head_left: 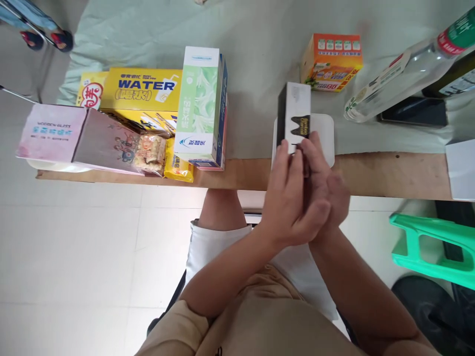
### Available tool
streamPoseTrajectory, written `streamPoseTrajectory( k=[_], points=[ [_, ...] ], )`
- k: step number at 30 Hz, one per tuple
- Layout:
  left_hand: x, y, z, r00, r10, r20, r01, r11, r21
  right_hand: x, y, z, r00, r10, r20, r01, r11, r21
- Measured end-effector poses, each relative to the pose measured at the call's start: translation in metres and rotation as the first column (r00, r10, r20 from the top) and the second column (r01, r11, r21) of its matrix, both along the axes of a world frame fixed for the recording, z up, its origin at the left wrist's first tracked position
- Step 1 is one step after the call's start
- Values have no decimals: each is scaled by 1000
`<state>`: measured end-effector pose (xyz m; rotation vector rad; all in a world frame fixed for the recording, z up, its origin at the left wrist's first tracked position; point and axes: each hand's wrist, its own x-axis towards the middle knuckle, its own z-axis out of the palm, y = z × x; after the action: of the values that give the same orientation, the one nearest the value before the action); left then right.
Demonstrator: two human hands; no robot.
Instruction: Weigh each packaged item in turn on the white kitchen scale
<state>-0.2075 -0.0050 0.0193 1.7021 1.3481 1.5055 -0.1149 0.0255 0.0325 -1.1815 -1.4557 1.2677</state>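
A narrow white-and-black carton (300, 106) with gold lettering points away from me, just beyond my fingers. My left hand (284, 202) has its fingertips at the carton's near end, with the fingers bent and close together. Beside it, palm turned inward, my right hand (326, 185) closes on the same end from the right. The two hands overlap, so the carton's near part is hidden. Under the carton and hands is a white, rounded, flat object (322, 129) at the table's front edge. An orange box (331, 62) stands just beyond, to the right.
Left on the table (256, 44) are a yellow WATER box (143, 89), a green-and-white box (197, 99), a pink box (52, 131) and wrapped snacks (149, 152). Right lie a clear bottle (401, 79) and a dark phone-like slab (415, 112). A green stool (434, 247) stands below.
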Motion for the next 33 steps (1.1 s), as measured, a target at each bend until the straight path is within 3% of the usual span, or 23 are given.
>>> streamPoseTrajectory(
  k=[2,5,8,10,13,15,19,24,29,33],
  points=[
    [-29,-6,-2,999,36,-35,-36,999,1,-29,-3,3,998,-18,-56,18,1000,-10],
    [-70,-10,-10,992,83,-93,-85,996,-17,-65,-2,3,996,53,-70,-56,998,-41],
    [-90,-9,-16,989,95,-117,-99,995,-32,-84,0,-3,994,61,-93,-67,995,-68],
    [-88,-10,-16,981,150,-124,-150,989,14,-87,0,-9,991,72,-109,-79,995,-67],
    [-74,-17,-12,942,315,-113,-292,938,185,-80,-2,-17,985,109,-135,-120,990,-78],
    [-66,-25,-12,937,335,-101,-307,926,221,-75,-5,-22,980,97,-172,-118,987,-113],
    [-67,-33,-18,967,226,-116,-223,974,38,-73,-5,-32,960,63,-273,-121,972,-200],
    [-77,-28,-20,962,257,-96,-266,959,-94,-86,4,-38,944,93,-316,-167,962,-216],
    [-76,-28,-15,960,273,-67,-277,959,-67,-71,-6,-22,944,109,-311,-182,960,-214],
    [-56,-26,-7,987,163,-4,-163,987,14,-6,-34,0,939,120,-324,-158,983,-94]
  ],
)
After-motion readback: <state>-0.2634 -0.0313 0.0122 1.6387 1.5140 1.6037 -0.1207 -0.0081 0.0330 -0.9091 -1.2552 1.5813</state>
